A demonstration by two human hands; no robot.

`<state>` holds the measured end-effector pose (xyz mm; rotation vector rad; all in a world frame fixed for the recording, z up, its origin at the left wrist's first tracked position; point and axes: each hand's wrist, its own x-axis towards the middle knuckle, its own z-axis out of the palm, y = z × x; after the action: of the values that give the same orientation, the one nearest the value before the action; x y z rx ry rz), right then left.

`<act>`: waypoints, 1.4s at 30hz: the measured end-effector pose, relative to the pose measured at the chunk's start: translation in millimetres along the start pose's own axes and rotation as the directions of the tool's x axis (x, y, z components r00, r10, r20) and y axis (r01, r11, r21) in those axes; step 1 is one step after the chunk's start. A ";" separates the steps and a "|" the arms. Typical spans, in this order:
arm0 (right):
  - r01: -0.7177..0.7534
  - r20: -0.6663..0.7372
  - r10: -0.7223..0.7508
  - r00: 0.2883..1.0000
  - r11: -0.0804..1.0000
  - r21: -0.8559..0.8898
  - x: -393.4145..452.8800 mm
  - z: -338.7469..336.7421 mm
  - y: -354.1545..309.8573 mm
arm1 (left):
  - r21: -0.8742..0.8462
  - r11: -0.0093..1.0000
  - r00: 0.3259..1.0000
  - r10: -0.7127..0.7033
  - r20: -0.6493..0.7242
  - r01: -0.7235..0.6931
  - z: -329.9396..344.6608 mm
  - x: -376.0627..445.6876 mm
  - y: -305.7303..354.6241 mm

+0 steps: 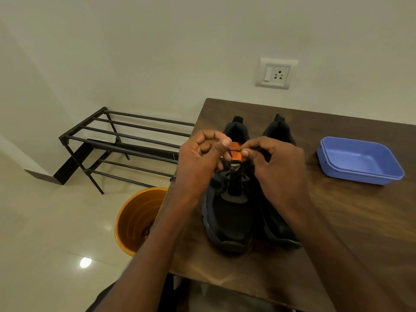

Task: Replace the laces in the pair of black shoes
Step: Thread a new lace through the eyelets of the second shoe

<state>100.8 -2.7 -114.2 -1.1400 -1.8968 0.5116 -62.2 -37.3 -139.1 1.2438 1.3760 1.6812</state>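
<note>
A dark wooden table [351, 221] with a visible grain and a rounded far corner carries a pair of black shoes standing side by side, toes toward the person and heels toward the wall, so their long axes run away from the viewer. The left shoe [229, 221] has a matte fabric upper, a thick sole with a bluish edge and an orange patch on its tongue; the right shoe [279, 224] is partly hidden behind the right forearm. On the floor beside the table stand a black metal shoe rack [126, 140] made of thin parallel bars and a round orange plastic bucket [137, 221]. A blue rectangular plastic tray [360, 161] with rounded corners sits on the table, well apart from the shoes. The left hand [200, 163] and right hand [279, 167] hover over the left shoe's tongue, fingers curled, each pinching one end of a short stretch of thin black lace [235, 150] drawn between them.
</note>
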 end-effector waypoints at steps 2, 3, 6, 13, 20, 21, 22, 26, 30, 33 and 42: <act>-0.123 -0.007 0.124 0.992 0.991 0.055 7.9 0.7 -1.5 | 0.101 0.994 0.989 0.058 -0.139 -0.044 -0.5 6.9 -7.6; -0.182 0.003 0.183 0.983 0.978 0.105 14.1 0.5 -3.0 | 0.168 0.985 0.980 0.079 -0.183 -0.048 -1.2 11.0 -12.1; -0.244 0.035 0.241 0.970 0.957 0.156 23.0 2.1 -6.8 | 0.269 0.963 0.986 0.021 -0.167 0.025 -3.0 13.3 -27.0; -0.154 0.011 0.153 0.988 0.988 0.011 6.8 11.4 15.6 | 0.479 0.871 0.992 -0.124 0.006 0.106 2.0 0.7 -27.7; 0.054 0.031 -0.051 0.998 0.995 -0.088 0.1 19.6 22.2 | 0.570 0.814 0.993 -0.116 -0.028 0.111 1.7 -9.7 -23.0; 0.074 0.024 -0.072 0.997 0.990 -0.124 -1.0 23.2 21.8 | 0.574 0.812 0.994 -0.102 -0.044 0.108 2.1 -10.1 -22.6; 0.094 0.021 -0.092 0.996 0.982 -0.165 -2.2 26.2 20.3 | 0.580 0.807 0.994 -0.089 -0.060 0.107 2.4 -10.6 -21.8; 0.099 -0.001 -0.102 0.995 0.962 -0.253 -3.1 29.7 19.8 | 0.580 0.809 0.994 -0.048 -0.095 0.095 5.2 -14.4 -20.6; -0.009 -0.014 0.006 1.000 0.978 -0.208 -3.5 28.9 23.1 | 0.577 0.815 0.996 -0.013 -0.091 0.064 6.8 -16.0 -20.6; -0.129 -0.070 0.122 0.990 0.986 -0.102 -5.5 33.3 18.3 | 0.579 0.814 0.997 0.011 -0.080 0.037 7.4 -16.1 -19.8; -0.140 0.018 0.143 0.990 0.984 -0.108 -2.5 30.5 20.2 | 0.533 0.845 0.988 0.116 -0.105 -0.043 10.2 -19.6 -21.3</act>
<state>86.7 7.5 -146.4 -1.3507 -1.8930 0.5104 -47.6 -45.6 -164.8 1.5214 1.9898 1.5046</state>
